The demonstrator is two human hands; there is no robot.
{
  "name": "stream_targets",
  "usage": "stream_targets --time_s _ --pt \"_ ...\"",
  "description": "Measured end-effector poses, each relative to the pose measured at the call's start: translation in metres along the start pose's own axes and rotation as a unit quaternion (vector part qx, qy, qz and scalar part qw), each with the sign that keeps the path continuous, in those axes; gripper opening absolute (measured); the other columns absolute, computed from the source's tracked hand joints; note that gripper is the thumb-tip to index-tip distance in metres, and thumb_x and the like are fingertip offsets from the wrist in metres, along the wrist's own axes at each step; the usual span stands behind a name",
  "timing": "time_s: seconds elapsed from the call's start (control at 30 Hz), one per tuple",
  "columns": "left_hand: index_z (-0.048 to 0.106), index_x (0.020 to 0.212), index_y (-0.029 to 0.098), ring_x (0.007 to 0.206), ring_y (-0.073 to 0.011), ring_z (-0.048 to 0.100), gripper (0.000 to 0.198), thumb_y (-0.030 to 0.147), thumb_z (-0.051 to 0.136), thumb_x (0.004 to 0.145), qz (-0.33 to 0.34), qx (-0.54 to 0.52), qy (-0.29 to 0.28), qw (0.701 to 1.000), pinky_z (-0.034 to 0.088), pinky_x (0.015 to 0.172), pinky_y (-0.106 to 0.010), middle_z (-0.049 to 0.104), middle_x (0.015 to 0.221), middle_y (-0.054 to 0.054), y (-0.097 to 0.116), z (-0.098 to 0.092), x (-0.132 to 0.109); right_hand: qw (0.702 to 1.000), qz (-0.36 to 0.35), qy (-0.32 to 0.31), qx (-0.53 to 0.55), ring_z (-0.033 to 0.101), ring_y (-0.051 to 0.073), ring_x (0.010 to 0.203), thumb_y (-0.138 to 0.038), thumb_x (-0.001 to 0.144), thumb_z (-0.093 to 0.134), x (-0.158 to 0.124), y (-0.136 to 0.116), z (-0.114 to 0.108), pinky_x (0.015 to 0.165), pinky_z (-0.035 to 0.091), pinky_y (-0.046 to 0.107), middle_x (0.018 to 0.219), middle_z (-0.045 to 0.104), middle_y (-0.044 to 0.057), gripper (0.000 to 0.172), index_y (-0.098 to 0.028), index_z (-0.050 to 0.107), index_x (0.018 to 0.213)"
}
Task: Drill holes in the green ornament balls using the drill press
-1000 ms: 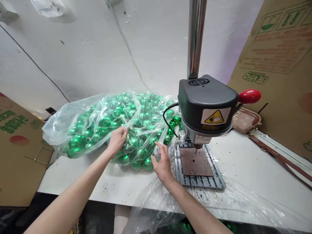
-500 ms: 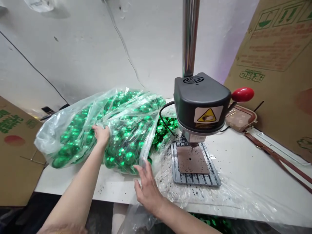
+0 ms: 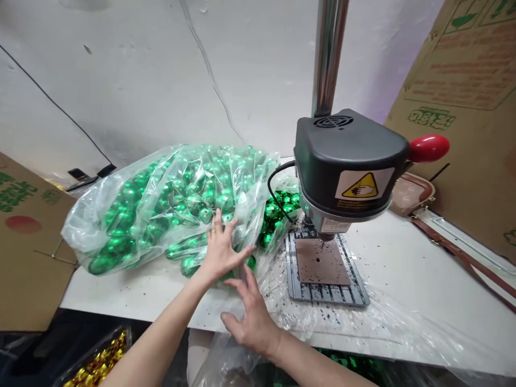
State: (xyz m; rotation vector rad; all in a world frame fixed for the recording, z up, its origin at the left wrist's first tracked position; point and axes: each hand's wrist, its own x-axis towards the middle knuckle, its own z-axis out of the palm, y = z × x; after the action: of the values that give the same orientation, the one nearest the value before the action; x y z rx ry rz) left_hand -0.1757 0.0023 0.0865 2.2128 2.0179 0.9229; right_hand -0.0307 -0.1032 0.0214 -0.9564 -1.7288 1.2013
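A large clear plastic bag (image 3: 86,226) full of shiny green ball ornaments (image 3: 121,236) lies on the white table. My left hand (image 3: 221,247) rests with spread fingers against the front of the bag, toward its right end. Just below and to the right, my right hand (image 3: 253,314) has its fingers apart near the bag's lower right edge, with nothing seen in its grasp. More green balls (image 3: 268,223) show at the bag's right end, beside a small black drill press (image 3: 349,161).
The drill press has a red-knobbed lever (image 3: 429,148) and a grey base with a brown board (image 3: 322,263), amid dark shavings. A handbag (image 3: 411,193) lies behind at right. Cardboard boxes (image 3: 471,107) flank the table. Gold ornaments (image 3: 100,360) sit below at left.
My left hand has moved right along the bag, close to my right hand, and its fingers are spread. The bag's plastic has shifted over the balls. The view has turned slightly.
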Motion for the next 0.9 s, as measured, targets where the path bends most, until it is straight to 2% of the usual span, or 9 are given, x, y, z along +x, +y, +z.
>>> stream_targets --time_s 0.1,0.2,0.3,0.37,0.43,0.57,0.73,0.8,0.9 --pt "0.063 0.136 0.019 0.154 -0.0555 0.031 0.067 0.051 0.082 0.08 0.008 0.115 -0.035 0.993 0.031 0.116 -0.078 0.018 0.173 -0.027 0.01 0.008 -0.005 0.999 -0.014 -0.029 -0.021 0.027 0.037 0.163 -0.02 0.07 0.079 -0.002 -0.003 0.0 0.126 0.04 0.059 0.173 0.028 0.015 0.065 -0.027 0.065 0.133" --pt "0.068 0.126 0.02 0.146 -0.0496 0.048 0.046 0.045 0.075 0.088 0.024 0.127 -0.048 0.99 0.041 0.114 -0.068 0.027 0.171 -0.026 0.008 0.008 -0.002 0.997 -0.042 -0.025 -0.055 0.035 0.033 0.161 -0.022 0.077 0.074 -0.002 -0.002 -0.007 0.123 0.045 0.055 0.171 0.034 0.012 0.062 -0.029 0.061 0.137" --pt "0.072 0.122 0.022 0.131 -0.0397 0.064 0.031 0.032 0.065 0.093 0.017 0.093 -0.038 0.995 0.052 0.107 -0.053 0.048 0.16 -0.021 -0.002 0.003 0.002 0.995 -0.052 0.009 -0.086 0.045 0.029 0.152 -0.02 0.087 0.06 -0.002 0.005 -0.016 0.128 0.038 0.058 0.159 0.05 0.01 0.054 -0.028 0.058 0.141" --pt "0.075 0.113 0.023 0.125 -0.034 0.068 0.027 0.021 0.057 0.092 0.007 0.068 -0.015 0.998 0.054 0.102 -0.044 0.063 0.146 -0.016 -0.01 0.0 0.003 0.994 -0.037 0.038 -0.096 0.051 0.028 0.143 -0.019 0.09 0.052 -0.004 0.012 -0.021 0.127 0.038 0.06 0.146 0.06 0.011 0.051 -0.027 0.056 0.141" --pt "0.075 0.102 0.024 0.113 -0.029 0.072 0.025 0.019 0.052 0.092 -0.016 0.042 0.017 0.999 0.054 0.094 -0.038 0.075 0.123 -0.01 -0.014 -0.002 0.001 0.993 -0.015 0.061 -0.098 0.056 0.027 0.134 -0.018 0.09 0.051 -0.007 0.019 -0.021 0.12 0.047 0.055 0.135 0.063 0.012 0.051 -0.024 0.054 0.141" --pt "0.071 0.091 0.022 0.076 -0.0222 0.068 0.021 0.027 0.05 0.095 -0.107 0.019 0.062 0.992 0.05 0.074 -0.031 0.074 0.083 -0.003 -0.009 0.004 -0.008 0.993 0.008 0.052 -0.103 0.059 0.024 0.129 -0.015 0.085 0.055 -0.011 0.023 -0.014 0.113 0.054 0.048 0.131 0.063 0.011 0.044 -0.024 0.06 0.127" --pt "0.069 0.112 0.02 0.109 -0.0329 0.068 0.028 0.019 0.056 0.088 -0.03 0.115 0.004 0.993 0.053 0.094 -0.044 0.071 0.121 -0.014 0.008 0.015 -0.022 0.992 -0.018 -0.016 -0.124 0.054 0.03 0.142 -0.016 0.086 0.06 -0.023 -0.002 -0.034 0.117 0.05 0.055 0.147 0.057 0.014 0.033 -0.024 0.07 0.115" --pt "0.067 0.123 0.02 0.121 -0.0371 0.064 0.034 0.021 0.057 0.09 -0.028 0.143 0.001 0.989 0.051 0.103 -0.051 0.067 0.134 -0.017 0.014 0.014 -0.028 0.99 -0.051 -0.054 -0.118 0.059 0.025 0.137 -0.021 0.087 0.064 -0.03 -0.016 -0.062 0.114 0.055 0.047 0.143 0.064 0.01 0.029 -0.027 0.072 0.114" --pt "0.062 0.134 0.021 0.146 -0.0447 0.046 0.041 0.027 0.06 0.093 -0.033 0.17 0.077 0.982 0.039 0.118 -0.064 0.058 0.149 -0.02 0.023 0.008 -0.037 0.988 -0.087 -0.074 -0.104 0.071 0.016 0.115 -0.032 0.094 0.062 -0.043 -0.037 -0.12 0.103 0.06 0.034 0.12 0.076 0.002 0.019 -0.032 0.076 0.106"
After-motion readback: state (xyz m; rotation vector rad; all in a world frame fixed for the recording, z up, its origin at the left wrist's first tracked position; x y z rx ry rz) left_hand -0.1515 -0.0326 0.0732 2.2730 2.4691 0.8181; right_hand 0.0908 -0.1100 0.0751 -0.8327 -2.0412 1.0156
